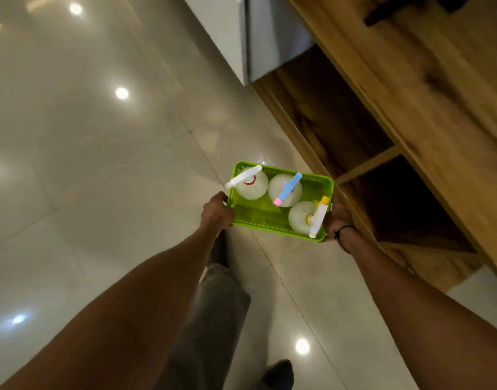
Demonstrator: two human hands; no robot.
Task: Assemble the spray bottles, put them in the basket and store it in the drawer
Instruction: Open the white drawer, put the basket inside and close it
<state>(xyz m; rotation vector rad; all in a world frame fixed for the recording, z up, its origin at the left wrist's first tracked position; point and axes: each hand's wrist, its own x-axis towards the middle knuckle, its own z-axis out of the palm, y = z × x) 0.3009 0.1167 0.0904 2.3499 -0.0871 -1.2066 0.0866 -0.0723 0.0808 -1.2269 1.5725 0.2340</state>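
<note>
Green basket (258, 218) held up over the tile floor (87, 164), three bottles (285, 190) standing inside, heads on. Left hand (217, 212) clamped on the 9 o'clock rim, fingers hidden under it. Right hand (339, 220) mostly tucked behind the 3 o'clock end (grip looks likely, can't tell for sure). Wooden cabinet (410, 108) at 1 to 3 o'clock, open cubbies (396, 204) dark inside, top cut off. Basket's right end close to the cabinet edge; wide floor toward 9 and 12.
</note>
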